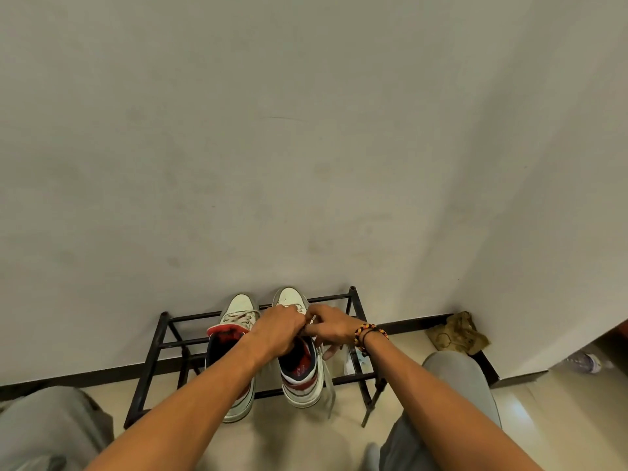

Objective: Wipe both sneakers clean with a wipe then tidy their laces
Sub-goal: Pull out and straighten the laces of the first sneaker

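Two white sneakers with red and dark collars stand side by side on a black metal shoe rack (154,348), toes toward the wall. The left sneaker (238,314) has its laces crossed and lying flat. Over the right sneaker (299,379) both hands meet at the laces. My left hand (277,329) has its fingers curled around the lace near the tongue. My right hand (328,326), with a beaded bracelet at the wrist, pinches the lace beside it. A loose lace end (329,389) hangs down the right sneaker's outer side. No wipe is in view.
The rack stands against a pale wall with a dark baseboard. A crumpled brown paper bag (458,333) lies in the corner to the right. A plastic bottle (586,362) lies at the far right. My knees in grey trousers flank the rack on a beige floor.
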